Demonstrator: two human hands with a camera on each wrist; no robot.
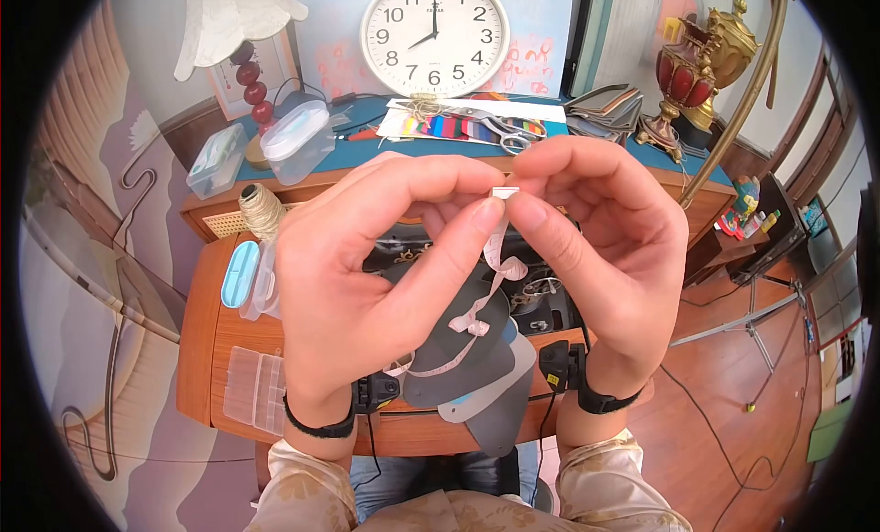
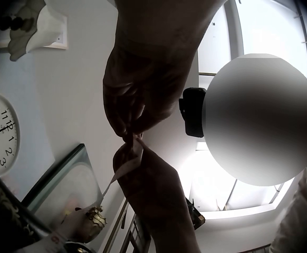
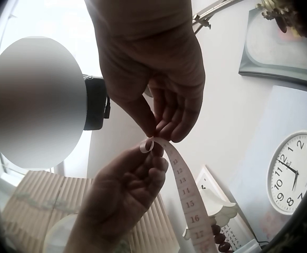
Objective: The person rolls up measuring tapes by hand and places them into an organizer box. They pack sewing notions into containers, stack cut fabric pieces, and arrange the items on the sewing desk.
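A pale pink measuring tape (image 1: 492,248) hangs in loose curls from both hands, its small white end between the fingertips in the head view. The left hand (image 1: 385,248) pinches it with thumb and forefinger; the right hand (image 1: 610,239) pinches it from the other side, fingertips almost meeting. In the right wrist view the numbered tape (image 3: 188,195) runs down from the right hand (image 3: 153,79), with a small loop at the left thumb. Against the light in the left wrist view, the tape (image 2: 130,166) looks folded at the fingertips.
Beneath the hands lie grey template pieces (image 1: 458,376) and a black sewing machine (image 1: 403,243) on the wooden table (image 1: 206,349). A thread cone (image 1: 262,211) and clear boxes stand at left. Scissors (image 1: 504,129), a colour strip and a wall clock (image 1: 434,37) are at the back.
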